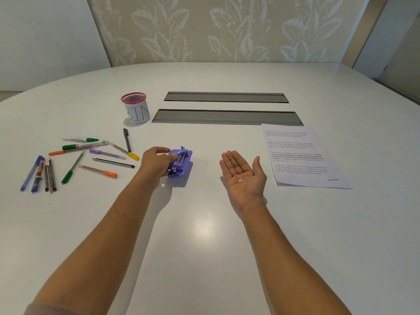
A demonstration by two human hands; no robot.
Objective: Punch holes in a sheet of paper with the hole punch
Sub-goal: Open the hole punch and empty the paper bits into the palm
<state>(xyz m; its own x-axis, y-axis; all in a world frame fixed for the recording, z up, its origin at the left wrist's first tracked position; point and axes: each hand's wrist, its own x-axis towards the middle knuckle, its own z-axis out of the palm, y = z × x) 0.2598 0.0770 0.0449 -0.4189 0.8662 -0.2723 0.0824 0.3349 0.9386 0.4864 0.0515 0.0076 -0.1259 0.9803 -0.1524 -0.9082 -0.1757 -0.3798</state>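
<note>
Head view. The left hand (156, 162) curls its fingers and thumb round the purple hole punch (180, 163), which lies tipped on its side on the white table (204, 235), its metal underside and pins facing the camera. The right hand (242, 172) lies palm up, well apart from the punch, fingers straight and together, thumb spread; it grips nothing, and two small paper discs (240, 180) rest loose on the palm. The printed sheet of paper (302, 155) lies flat to the right of that hand, not touched. A scatter of pens and pencils (79, 158) lies at left; a cup marked "BIN" (136, 109) stands behind them.
</note>
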